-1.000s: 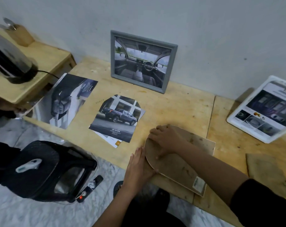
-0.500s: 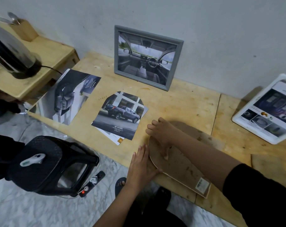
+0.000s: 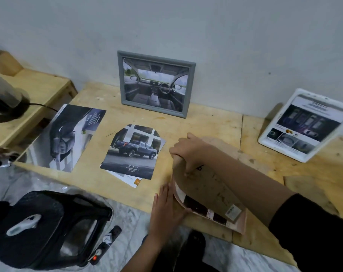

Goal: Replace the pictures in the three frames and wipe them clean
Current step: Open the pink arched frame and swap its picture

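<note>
An arched frame lies face down at the table's front edge. My right hand [image 3: 188,152] grips the top of its brown backing board [image 3: 212,191] and lifts it, showing a dark picture [image 3: 198,209] underneath. My left hand [image 3: 166,209] presses flat against the frame's left edge. An arch-cut pickup truck picture [image 3: 132,152] lies on loose sheets to the left. A grey frame [image 3: 156,83] with a car-interior picture leans on the wall. A white frame [image 3: 304,126] leans at the right.
A large car brochure page [image 3: 66,136] lies at the table's left end. A lower wooden side table [image 3: 39,91] holds a steel kettle [image 3: 2,95] and a wooden utensil block. A black plastic stool [image 3: 49,226] and a power strip [image 3: 106,246] stand on the floor.
My right hand has curled round the backing board's top edge and raised it off the frame, exposing the picture beneath. My left hand stayed pressed at the frame's left edge. The camera moved closer.
</note>
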{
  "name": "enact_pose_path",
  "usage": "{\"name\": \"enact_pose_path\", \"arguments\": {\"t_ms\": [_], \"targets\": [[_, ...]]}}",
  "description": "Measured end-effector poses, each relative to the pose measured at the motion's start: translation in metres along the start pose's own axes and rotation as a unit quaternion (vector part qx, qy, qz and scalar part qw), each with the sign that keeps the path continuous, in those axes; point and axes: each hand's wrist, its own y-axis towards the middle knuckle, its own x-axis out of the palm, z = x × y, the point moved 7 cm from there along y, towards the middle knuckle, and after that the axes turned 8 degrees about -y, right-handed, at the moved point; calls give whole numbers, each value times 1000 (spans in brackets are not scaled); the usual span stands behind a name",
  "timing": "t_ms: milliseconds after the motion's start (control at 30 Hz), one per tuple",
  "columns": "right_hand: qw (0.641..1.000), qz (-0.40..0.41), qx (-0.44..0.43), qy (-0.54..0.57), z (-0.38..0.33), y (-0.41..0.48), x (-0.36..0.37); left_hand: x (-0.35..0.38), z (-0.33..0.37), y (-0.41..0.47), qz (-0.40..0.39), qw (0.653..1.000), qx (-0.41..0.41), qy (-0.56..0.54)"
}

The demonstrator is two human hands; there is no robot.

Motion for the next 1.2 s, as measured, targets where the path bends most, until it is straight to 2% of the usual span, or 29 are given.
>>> {"name": "enact_pose_path", "arguments": {"t_ms": [67,167,233,300,367,400,467,567,633,700,800,867,933,1067,1200], "targets": [[998,44,44,-8,13,-14,-20,0,-1,1,-8,1000,-3,-2],[980,127,146,43,39,-57,-56,-1,-1,4,-17,1000,-13,-9],[948,168,245,117,61,-95,-68,-3,1,7,-27,1000,-14,-3],[898,210,339,186,83,-136,-66,-5,3,10,-35,999,-12,-4],[809,260,437,294,97,-186,-42,-6,4,12,-42,999,-5,-15],[745,287,478,365,97,-211,-25,-6,4,14,-44,999,-4,-21],[593,332,551,484,78,-258,29,-6,4,16,-38,999,0,-24],[345,372,637,581,15,-310,121,-6,4,16,-31,999,15,-26],[185,395,650,622,-35,-326,170,-5,2,15,-29,999,20,-29],[38,445,617,648,-77,-331,207,-2,0,15,-31,999,18,-31],[-115,520,547,646,-110,-339,238,0,0,14,-39,999,10,-31],[-205,562,488,635,-114,-347,248,-1,0,15,-36,999,8,-25],[-269,590,443,619,-105,-358,252,-2,3,16,-26,999,13,-18],[-318,599,400,616,-67,-384,263,-4,10,16,1,1000,12,12],[-350,569,423,612,-40,-399,272,1,10,15,-3,999,-9,39]]}}
